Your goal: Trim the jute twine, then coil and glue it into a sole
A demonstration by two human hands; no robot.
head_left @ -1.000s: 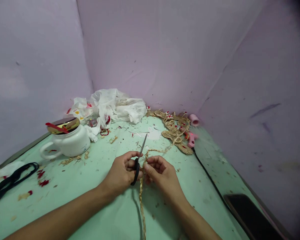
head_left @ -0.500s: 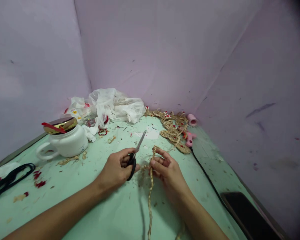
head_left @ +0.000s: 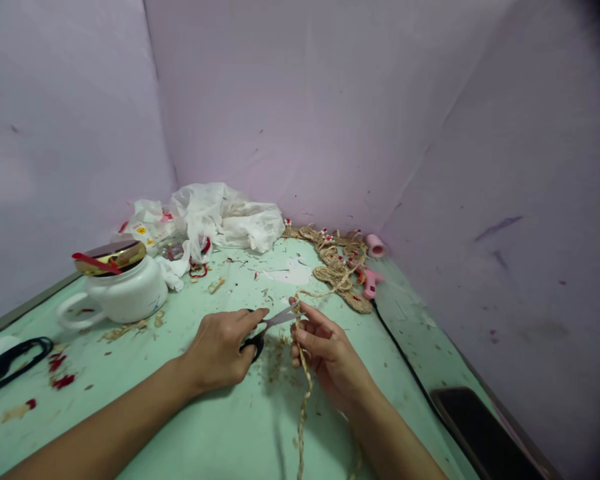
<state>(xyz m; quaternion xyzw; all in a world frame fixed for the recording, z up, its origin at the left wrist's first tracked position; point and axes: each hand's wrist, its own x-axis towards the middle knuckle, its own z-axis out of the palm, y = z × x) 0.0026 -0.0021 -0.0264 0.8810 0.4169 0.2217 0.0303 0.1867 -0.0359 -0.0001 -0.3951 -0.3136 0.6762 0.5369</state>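
My left hand point(head_left: 227, 345) is closed round the black handles of a pair of scissors point(head_left: 277, 318), fingers and thumb in the loops. The blades point right and are parted, with their tips at a braided straw cord point(head_left: 304, 380). Between thumb and fingers, my right hand point(head_left: 327, 347) pinches that cord just below the blades. One length of it hangs down towards the near edge; another runs back to the coiled straw pieces point(head_left: 337, 275) with red and white beads. Small fibre scraps lie on the table under the hands.
A white mug point(head_left: 130, 293) with a gold lid and red strip on top stands left. Crumpled white plastic bags point(head_left: 225, 217) lie at the back. To the right are a pink glue gun point(head_left: 371, 283) with a black cable, a pink spool point(head_left: 375, 246) and a dark phone point(head_left: 480, 427).
The scissors have swung from pointing up and away to pointing right, and their blades have parted at the cord. My right hand has kept its pinch on the cord.
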